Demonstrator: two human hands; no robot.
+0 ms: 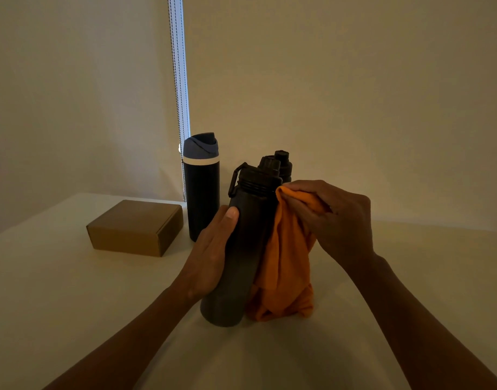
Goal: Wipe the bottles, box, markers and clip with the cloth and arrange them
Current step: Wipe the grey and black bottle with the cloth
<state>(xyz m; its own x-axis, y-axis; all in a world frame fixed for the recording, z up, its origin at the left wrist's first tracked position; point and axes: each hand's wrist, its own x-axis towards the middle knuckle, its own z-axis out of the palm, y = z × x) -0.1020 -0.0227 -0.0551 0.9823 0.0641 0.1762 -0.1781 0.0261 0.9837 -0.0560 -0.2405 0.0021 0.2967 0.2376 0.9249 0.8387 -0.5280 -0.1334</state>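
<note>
White table (73, 291) | left hand (210, 254) grips bottle (241, 249) | right hand (337, 218) pinches cloth (286, 271) against it

On table (73, 305): cardboard box (135, 229), blue-lidded bottle (201, 192)

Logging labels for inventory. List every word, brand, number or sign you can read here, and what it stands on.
None can be read. The grey bottle, the blue-lidded bottle, the cardboard box and the orange cloth show no print in this dim view; any marking is too dark to tell.
</note>
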